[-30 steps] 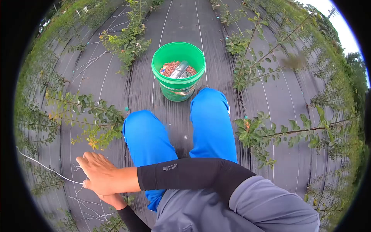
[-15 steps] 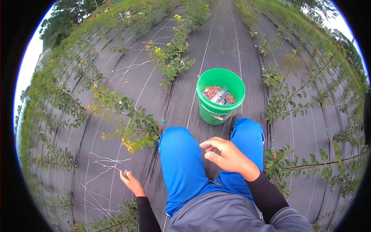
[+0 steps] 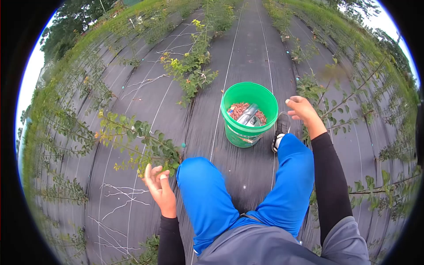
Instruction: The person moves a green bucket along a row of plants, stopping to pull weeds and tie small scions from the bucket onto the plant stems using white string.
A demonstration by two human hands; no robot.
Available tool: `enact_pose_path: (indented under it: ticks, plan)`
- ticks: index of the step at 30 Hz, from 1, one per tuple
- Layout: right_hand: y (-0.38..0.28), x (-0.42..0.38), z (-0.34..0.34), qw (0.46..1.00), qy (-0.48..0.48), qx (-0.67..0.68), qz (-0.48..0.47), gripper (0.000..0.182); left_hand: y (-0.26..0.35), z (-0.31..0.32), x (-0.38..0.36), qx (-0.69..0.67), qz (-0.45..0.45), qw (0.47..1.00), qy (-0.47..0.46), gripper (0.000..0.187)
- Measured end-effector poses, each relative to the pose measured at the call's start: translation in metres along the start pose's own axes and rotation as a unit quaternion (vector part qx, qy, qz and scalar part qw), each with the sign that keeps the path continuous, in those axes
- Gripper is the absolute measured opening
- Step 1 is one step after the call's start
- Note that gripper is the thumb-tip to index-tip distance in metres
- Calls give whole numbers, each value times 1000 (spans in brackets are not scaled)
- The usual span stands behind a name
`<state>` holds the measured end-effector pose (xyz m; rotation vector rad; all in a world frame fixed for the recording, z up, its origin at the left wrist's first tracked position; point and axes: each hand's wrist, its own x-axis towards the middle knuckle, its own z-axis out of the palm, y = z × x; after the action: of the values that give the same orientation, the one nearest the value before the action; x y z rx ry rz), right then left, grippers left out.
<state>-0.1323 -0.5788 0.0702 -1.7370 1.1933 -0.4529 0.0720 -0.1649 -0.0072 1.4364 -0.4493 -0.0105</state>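
My left hand (image 3: 160, 185) is raised beside my left knee with its fingers apart and nothing in them. Its fingertips overlap the lower edge of a leafy plant (image 3: 152, 143) in this view. To the right of a green bucket (image 3: 229, 123), my right hand (image 3: 304, 114) hangs with curled, parted fingers and nothing visible in its grasp. Inside the bucket lie reddish-brown bits (image 3: 238, 109) and a shiny clear plastic packet (image 3: 248, 115). The bucket stands upright on black ground cover (image 3: 229, 165) in front of my knees.
Leafy branches (image 3: 375, 191) reach in from the right. Pale bare twigs (image 3: 121, 194) lie on the cover at the left. My shoe (image 3: 282, 124) is just right of the bucket. Rows of plants (image 3: 190, 62) run into the distance, with white lines along the cover.
My left hand has risen from near the bare twigs toward the leafy plant. My right hand has moved from between my knees out to the bucket's right side. My right knee has swung outward.
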Motion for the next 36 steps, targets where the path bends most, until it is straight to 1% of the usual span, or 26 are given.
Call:
enact_pose_path:
  ticks: [2, 3, 5, 6, 7, 8, 9, 11, 12, 13, 15, 16, 17, 18, 19, 21, 22, 23, 25, 26, 27, 29, 31, 33, 34, 36]
  plan:
    - [21, 44, 15, 991, -43, -86, 88, 67, 0, 29, 24, -1, 9, 999, -54, 49]
    - [31, 60, 21, 982, -66, -123, 131, 69, -1, 43, 35, -3, 6, 998, -59, 49]
    - [54, 91, 30, 963, -152, -127, 181, 81, -6, 75, 61, 38, -45, 989, -132, 50]
    - [70, 103, 38, 968, -134, -87, 192, 80, -13, 92, 74, 38, -50, 989, -136, 50]
    - [86, 112, 45, 971, -116, -48, 204, 80, -22, 108, 88, 67, -74, 979, -175, 50]
    - [99, 126, 48, 962, -162, 20, 220, 75, -33, 125, 104, 97, -97, 967, -213, 50]
    - [111, 138, 53, 945, -208, 87, 236, 69, -47, 144, 118, 99, -104, 966, -215, 50]
    - [136, 145, 65, 944, -196, 158, 213, 55, -79, 182, 150, 199, -108, 928, -297, 51]
    - [136, 144, 67, 939, -170, 200, 225, 47, -95, 203, 165, 224, -101, 915, -321, 50]
    - [131, 143, 69, 930, -144, 240, 236, 40, -115, 225, 181, 228, -110, 912, -323, 50]
    - [141, 148, 69, 893, -129, 321, 289, 41, -152, 264, 210, 289, 9, 886, -363, 49]
    - [132, 152, 68, 888, -112, 330, 301, 44, -163, 283, 222, 296, 0, 883, -363, 49]
    - [122, 157, 66, 884, -91, 338, 309, 47, -169, 305, 233, 290, 30, 890, -349, 48]
    - [117, 166, 60, 881, -94, 338, 316, 47, -172, 325, 241, 284, 58, 896, -336, 49]
    - [113, 173, 55, 875, -87, 363, 308, 48, -171, 344, 248, 289, 52, 893, -341, 49]
    - [104, 201, 46, 863, -85, 392, 309, 49, -163, 377, 261, 303, 100, 896, -310, 50]
    - [99, 219, 42, 866, -84, 395, 295, 50, -161, 392, 269, 311, 119, 895, -298, 47]
    - [95, 240, 38, 870, -86, 398, 278, 50, -159, 406, 276, 319, 114, 893, -296, 47]
    - [79, 280, 31, 870, -85, 402, 270, 49, -148, 435, 287, 394, 175, 843, -323, 42]
    - [71, 300, 29, 871, -74, 407, 264, 48, -146, 452, 291, 397, 180, 837, -330, 37]
    - [63, 324, 30, 869, -82, 410, 266, 48, -147, 475, 297, 405, 178, 835, -328, 37]
    - [53, 371, 36, 861, -49, 439, 250, 46, -154, 516, 308, 398, 150, 799, -425, 36]
    - [51, 415, 38, 856, -75, 441, 260, 45, -168, 558, 322, 409, 126, 798, -424, 34]
    - [54, 455, 43, 853, -31, 454, 255, 46, -192, 598, 335, 421, 108, 798, -418, 33]
    - [54, 474, 45, 849, -44, 458, 260, 46, -205, 616, 343, 408, 95, 817, -396, 33]
    - [50, 507, 45, 840, -16, 468, 273, 44, -223, 652, 361, 404, 88, 843, -345, 30]
